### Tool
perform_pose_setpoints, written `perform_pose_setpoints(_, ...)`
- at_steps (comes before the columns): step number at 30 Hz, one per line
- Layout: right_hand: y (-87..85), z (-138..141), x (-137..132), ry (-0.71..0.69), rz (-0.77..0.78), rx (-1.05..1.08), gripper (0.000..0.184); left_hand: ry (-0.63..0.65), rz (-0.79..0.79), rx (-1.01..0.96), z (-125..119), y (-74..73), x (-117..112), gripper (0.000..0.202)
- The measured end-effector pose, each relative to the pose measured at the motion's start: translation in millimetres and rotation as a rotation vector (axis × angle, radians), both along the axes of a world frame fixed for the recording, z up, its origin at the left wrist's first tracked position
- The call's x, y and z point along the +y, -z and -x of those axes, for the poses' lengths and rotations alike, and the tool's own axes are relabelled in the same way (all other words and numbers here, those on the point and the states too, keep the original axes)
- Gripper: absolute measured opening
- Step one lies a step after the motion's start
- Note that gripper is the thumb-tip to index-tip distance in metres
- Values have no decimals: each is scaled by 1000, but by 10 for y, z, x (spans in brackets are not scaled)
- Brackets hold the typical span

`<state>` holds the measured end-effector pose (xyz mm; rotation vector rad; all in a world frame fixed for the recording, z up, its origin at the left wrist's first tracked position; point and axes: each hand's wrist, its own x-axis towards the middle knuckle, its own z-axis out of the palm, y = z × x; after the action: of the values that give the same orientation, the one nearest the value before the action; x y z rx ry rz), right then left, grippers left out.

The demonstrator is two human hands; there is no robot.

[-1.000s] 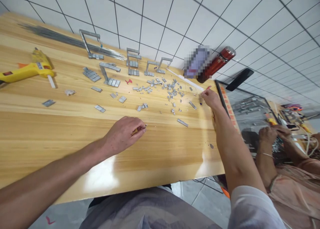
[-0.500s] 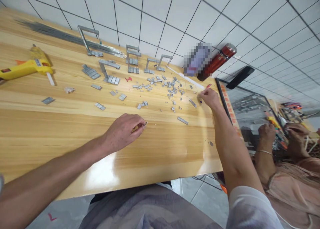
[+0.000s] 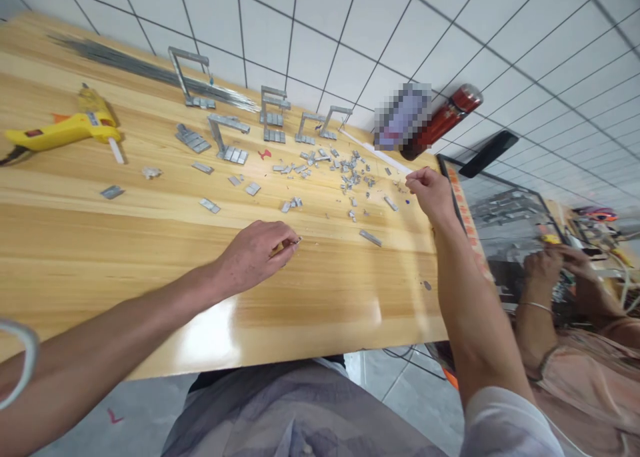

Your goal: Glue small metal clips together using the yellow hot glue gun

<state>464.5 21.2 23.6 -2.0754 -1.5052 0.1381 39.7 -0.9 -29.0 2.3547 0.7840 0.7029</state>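
My left hand (image 3: pixel 263 254) hovers low over the middle of the wooden table, thumb and forefinger pinched on a small metal piece (image 3: pixel 299 241) that barely shows at the fingertips. Farther right, my right hand (image 3: pixel 433 194) is closed in a pinch at the near end of a long white strip (image 3: pixel 377 153). Whatever its fingers hold is hidden. Between the hands lie many small grey metal pieces (image 3: pixel 353 170) in a loose heap, and a longer flat grey strip (image 3: pixel 371 238). Several bent grey frames (image 3: pixel 227 137) on ribbed bases stand behind them.
A yellow glue gun (image 3: pixel 75 129) lies at the left, before a bundle of thin wires (image 3: pixel 145 70). A red flask (image 3: pixel 445 120) and a black phone (image 3: pixel 489 153) are at the back right. Beside me a co-worker's hands (image 3: pixel 547 264) work over a dark-framed glass panel (image 3: pixel 505 210).
The red-tipped thing seen by my right fingers is out of sight now. My left hand keeps its pinch. The whole view has shifted slightly, and the co-worker's hands have come together.
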Motion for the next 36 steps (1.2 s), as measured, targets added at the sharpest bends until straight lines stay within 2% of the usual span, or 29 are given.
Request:
perform_pose_setpoints(3,-95,634,-274,-160,-65,171,10,3,55,-9,-9,-14,-17,13)
perform_pose_setpoints(7,-136,1496,-706,-436,-34,164,8,5,71,-26,-19,-9,-36,10)
perform_pose_setpoints(10,-49,1840,-875,-591,-23,153,8,18,56,-24,-19,-4,-45,11)
perform_pose_setpoints(12,44,1897,-893,-626,-4,104,10,12,52,-12,-16,-2,-41,12)
perform_pose_setpoints(18,307,1774,-811,-580,78,-108,12,-63,44,70,-8,9,-3,13)
perform_pose_setpoints(25,451,1908,-787,-613,98,-192,15,-32,-21,94,-14,39,6,11)
perform_pose_setpoints(29,401,1885,-764,-551,94,-115,13,-31,-32,93,-5,53,11,11)
perform_pose_setpoints(33,241,1735,-769,-397,72,152,9,-32,-27,101,3,57,20,11)
perform_pose_setpoints(36,104,1717,-788,-384,56,250,8,-25,-33,125,-21,52,17,15)
